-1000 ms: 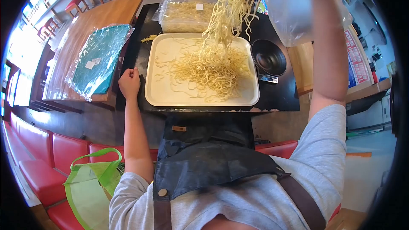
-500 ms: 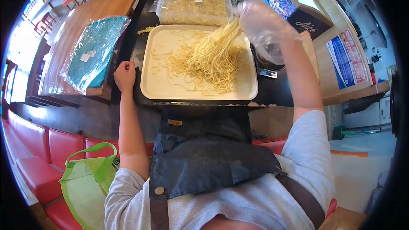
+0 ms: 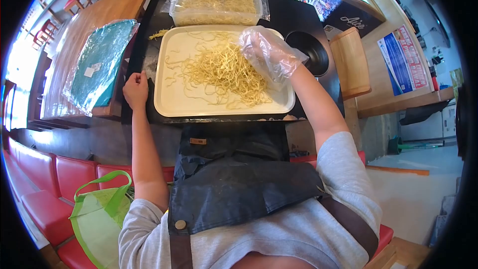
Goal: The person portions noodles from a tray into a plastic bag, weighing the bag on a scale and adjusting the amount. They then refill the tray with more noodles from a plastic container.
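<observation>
My right hand (image 3: pixel 266 52) wears a thin, see-through plastic glove that looks shiny and crinkly. The tray (image 3: pixel 167 100) looks smooth, like hard plastic. The bowl (image 3: pixel 309 56) is dark and a bit shiny. The tub (image 3: pixel 219 18) is clear plastic. My apron (image 3: pixel 244 194) has a soft shine, and my grey shirt (image 3: pixel 343 169) is dull cloth.

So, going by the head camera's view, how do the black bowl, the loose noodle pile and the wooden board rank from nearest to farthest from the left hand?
From the left hand:
1. Noodle pile, to its right on the cream tray.
2. Black bowl, beyond the tray's right side.
3. Wooden board, right of the bowl.
</observation>
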`<state>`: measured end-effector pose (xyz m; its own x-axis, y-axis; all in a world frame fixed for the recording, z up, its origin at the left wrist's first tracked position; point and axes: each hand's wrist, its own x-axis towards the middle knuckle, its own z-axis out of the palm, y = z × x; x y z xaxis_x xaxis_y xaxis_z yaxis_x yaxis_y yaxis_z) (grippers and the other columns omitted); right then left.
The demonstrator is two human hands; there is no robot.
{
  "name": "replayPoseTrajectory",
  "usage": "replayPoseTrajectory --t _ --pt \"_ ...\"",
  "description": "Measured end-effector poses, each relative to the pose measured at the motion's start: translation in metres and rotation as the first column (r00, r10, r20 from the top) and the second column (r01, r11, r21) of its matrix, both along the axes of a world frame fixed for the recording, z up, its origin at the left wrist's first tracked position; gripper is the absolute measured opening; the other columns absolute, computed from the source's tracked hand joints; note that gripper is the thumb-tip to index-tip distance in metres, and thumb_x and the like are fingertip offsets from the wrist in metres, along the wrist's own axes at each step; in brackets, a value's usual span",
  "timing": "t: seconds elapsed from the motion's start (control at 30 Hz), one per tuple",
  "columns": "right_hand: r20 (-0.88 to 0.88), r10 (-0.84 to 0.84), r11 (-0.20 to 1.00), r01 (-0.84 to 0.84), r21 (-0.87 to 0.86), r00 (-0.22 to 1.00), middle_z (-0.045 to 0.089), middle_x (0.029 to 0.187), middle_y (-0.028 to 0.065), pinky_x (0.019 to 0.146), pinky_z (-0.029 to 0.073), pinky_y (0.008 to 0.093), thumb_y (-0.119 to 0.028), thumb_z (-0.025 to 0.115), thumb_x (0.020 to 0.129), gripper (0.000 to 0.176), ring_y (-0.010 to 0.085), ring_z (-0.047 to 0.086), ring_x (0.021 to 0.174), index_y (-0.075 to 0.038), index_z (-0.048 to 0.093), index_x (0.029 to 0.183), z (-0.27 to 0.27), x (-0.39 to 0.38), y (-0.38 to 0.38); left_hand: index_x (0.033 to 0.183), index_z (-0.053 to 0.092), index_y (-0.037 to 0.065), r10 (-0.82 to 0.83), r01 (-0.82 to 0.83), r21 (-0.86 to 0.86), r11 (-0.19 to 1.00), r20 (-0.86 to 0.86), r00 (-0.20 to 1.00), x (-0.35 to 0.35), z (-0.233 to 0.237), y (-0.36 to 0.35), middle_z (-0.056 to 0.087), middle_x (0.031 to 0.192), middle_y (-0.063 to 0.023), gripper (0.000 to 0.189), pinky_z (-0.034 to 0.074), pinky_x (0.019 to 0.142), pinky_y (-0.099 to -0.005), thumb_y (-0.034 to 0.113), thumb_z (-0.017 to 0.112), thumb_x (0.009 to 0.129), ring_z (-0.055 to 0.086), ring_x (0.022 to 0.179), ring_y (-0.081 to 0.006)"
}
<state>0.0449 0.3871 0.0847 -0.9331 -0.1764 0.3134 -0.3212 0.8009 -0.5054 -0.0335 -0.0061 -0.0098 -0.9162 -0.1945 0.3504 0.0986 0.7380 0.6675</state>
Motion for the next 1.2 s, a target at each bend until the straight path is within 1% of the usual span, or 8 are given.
replayPoseTrajectory --t 0.13,0.2,0.23,0.33,0.37,0.8,0.97,1.2 --pt "-0.002 0.282 0.761 -0.225 -0.609 0.959 0.060 0.100 0.0078 0.089 0.047 0.0287 -0.011 0.063 0.086 0.027 0.0172 0.059 0.094 -0.003 0.055 0.111 0.011 -0.007 0.003 0.075 0.064 0.005 0.000 0.000 0.015 1.000 0.003 1.000 0.001 0.000 -0.001 0.061 0.062 -0.0090 0.028 0.045 0.056 -0.0342 0.032 0.063 0.082 0.061 0.057 -0.0235" --pt "0.272 0.261 0.291 0.193 -0.937 0.926 0.060 0.104 0.0092 0.095 0.046 0.0300 -0.007 0.059 0.088 0.028 0.0181 0.059 0.099 -0.001 0.053 0.114 0.049 -0.008 -0.007 0.075 0.063 0.005 -0.012 0.012 0.011 1.000 0.008 1.000 0.001 0.001 -0.002 0.061 0.062 -0.0090 0.028 0.045 0.056 -0.0344 0.032 0.063 0.082 0.061 0.058 -0.0239" --pt "0.161 0.093 0.823 0.015 -0.568 0.982 0.060 0.106 0.0095 0.095 0.045 0.0299 -0.005 0.056 0.089 0.024 0.0169 0.058 0.102 -0.001 0.054 0.113 0.042 -0.019 0.010 0.075 0.063 0.005 -0.006 0.005 0.008 1.000 0.018 1.000 0.001 0.002 -0.002 0.061 0.063 -0.0092 0.028 0.045 0.057 -0.0347 0.032 0.062 0.082 0.061 0.058 -0.0246" --pt "0.081 0.224 0.734 -0.113 -0.670 0.971 0.060 0.105 0.0067 0.094 0.044 0.0287 -0.008 0.058 0.089 0.022 0.0155 0.057 0.102 -0.002 0.058 0.110 0.051 -0.020 0.032 0.074 0.063 0.004 -0.006 0.005 0.015 1.000 0.005 1.000 -0.001 0.000 0.000 0.059 0.060 -0.0086 0.029 0.044 0.055 -0.0329 0.031 0.063 0.083 0.058 0.055 -0.0208" --pt "0.108 0.033 0.950 0.002 -0.311 0.994 0.060 0.103 0.0030 0.091 0.044 0.0263 -0.011 0.061 0.088 0.017 0.0140 0.057 0.099 -0.004 0.062 0.104 0.092 0.003 0.006 0.073 0.062 0.003 -0.009 0.009 0.019 1.000 -0.018 1.000 -0.001 -0.002 0.000 0.057 0.057 -0.0077 0.029 0.042 0.053 -0.0309 0.030 0.063 0.084 0.054 0.051 -0.0164" --pt "0.218 0.288 0.525 0.037 -0.851 0.933 0.064 0.094 0.0053 0.077 0.049 0.0258 -0.010 0.070 0.077 0.028 0.0157 0.061 0.085 -0.004 0.063 0.104 0.171 -0.012 -0.013 0.078 0.065 0.002 -0.024 0.050 0.312 0.949 -0.086 0.996 -0.003 0.007 0.013 0.059 0.059 -0.0006 0.025 0.043 0.055 -0.0241 0.026 0.067 0.083 0.053 0.055 -0.0080" --pt "0.313 0.313 0.642 0.043 -0.765 0.897 0.063 0.096 0.0049 0.080 0.048 0.0255 -0.012 0.067 0.081 0.024 0.0145 0.059 0.090 -0.003 0.063 0.103 0.168 -0.005 -0.045 0.102 0.063 -0.001 -0.657 0.731 0.496 0.468 -0.358 0.663 0.033 0.116 0.112 0.065 0.089 -0.0024 0.029 0.047 0.072 -0.0239 0.026 0.063 0.089 0.057 0.080 -0.0076" --pt "0.387 0.261 0.745 0.071 -0.664 0.884 0.061 0.098 0.0043 0.084 0.045 0.0251 -0.015 0.064 0.085 0.021 0.0130 0.057 0.095 -0.002 0.063 0.101 0.153 0.001 -0.050 0.112 0.057 -0.005 -0.908 0.783 0.621 -0.039 -0.350 0.232 0.037 0.143 0.168 0.065 0.103 -0.0070 0.034 0.043 0.090 -0.0284 0.025 0.046 0.098 0.057 0.100 -0.0114"
